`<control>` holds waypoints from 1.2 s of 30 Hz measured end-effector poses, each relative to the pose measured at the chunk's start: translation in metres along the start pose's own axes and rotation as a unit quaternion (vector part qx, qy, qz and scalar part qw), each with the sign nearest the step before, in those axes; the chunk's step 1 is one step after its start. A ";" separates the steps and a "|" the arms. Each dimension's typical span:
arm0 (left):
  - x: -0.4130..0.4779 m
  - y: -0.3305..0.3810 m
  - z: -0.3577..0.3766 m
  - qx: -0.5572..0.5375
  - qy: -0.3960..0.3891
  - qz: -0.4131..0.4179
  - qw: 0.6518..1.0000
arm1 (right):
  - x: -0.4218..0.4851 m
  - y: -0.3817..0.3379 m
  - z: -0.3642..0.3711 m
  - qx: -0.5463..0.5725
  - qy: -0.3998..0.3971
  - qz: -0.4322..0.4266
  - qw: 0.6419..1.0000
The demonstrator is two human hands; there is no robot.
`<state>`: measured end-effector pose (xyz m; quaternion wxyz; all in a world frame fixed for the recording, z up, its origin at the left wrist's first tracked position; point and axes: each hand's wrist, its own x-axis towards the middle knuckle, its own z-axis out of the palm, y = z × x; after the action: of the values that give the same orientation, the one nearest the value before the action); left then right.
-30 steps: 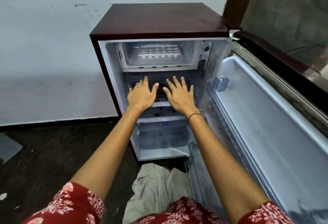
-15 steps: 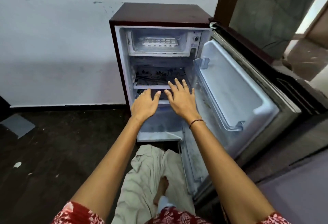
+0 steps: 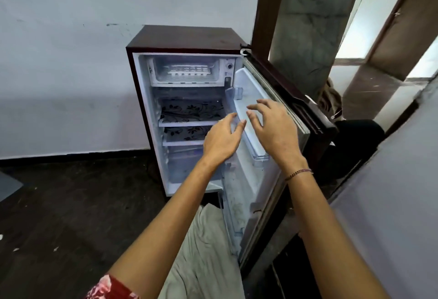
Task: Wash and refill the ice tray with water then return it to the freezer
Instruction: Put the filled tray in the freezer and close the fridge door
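A small maroon fridge (image 3: 182, 38) stands against the white wall with its door (image 3: 267, 114) swung open to the right. The white ice tray (image 3: 188, 70) lies inside the freezer compartment (image 3: 156, 71) at the top. My left hand (image 3: 221, 142) is held out in front of the lower shelves, fingers spread, holding nothing. My right hand (image 3: 275, 130) hovers in front of the door's inner rack (image 3: 241, 111), fingers curled and apart, also empty. Both hands are well below the freezer.
Two shelves with black floral liners (image 3: 189, 111) sit under the freezer. A pale cloth (image 3: 203, 246) lies on the dark floor (image 3: 71, 215) before the fridge. A brown door frame (image 3: 267, 9) and a doorway open to the right.
The view has pulled back and up from the fridge. Both hands have drawn away from the shelves and shifted right toward the open door.
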<state>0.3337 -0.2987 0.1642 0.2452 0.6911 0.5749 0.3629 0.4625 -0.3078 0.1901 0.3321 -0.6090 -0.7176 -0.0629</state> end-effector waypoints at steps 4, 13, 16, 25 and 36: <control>0.004 0.040 0.019 -0.073 0.034 0.041 0.996 | 0.005 0.030 -0.037 -0.019 0.065 -0.012 0.998; 0.001 0.101 0.078 -0.063 0.031 0.112 0.991 | -0.006 0.107 -0.049 0.053 0.016 0.096 0.994; -0.003 0.105 0.087 -0.044 0.025 0.120 0.991 | -0.013 0.101 -0.037 0.072 0.041 0.112 0.990; -0.015 0.085 0.063 -0.059 0.075 0.091 0.991 | -0.017 0.062 -0.022 0.107 0.043 0.123 0.986; -0.013 0.029 0.005 -0.034 0.196 0.003 0.980 | -0.002 0.001 0.019 0.093 0.023 -0.039 0.995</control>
<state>0.3549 -0.3174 0.1804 0.1504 0.5996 0.5969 0.5114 0.4562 -0.2996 0.1746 0.4005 -0.5458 -0.7356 -0.0228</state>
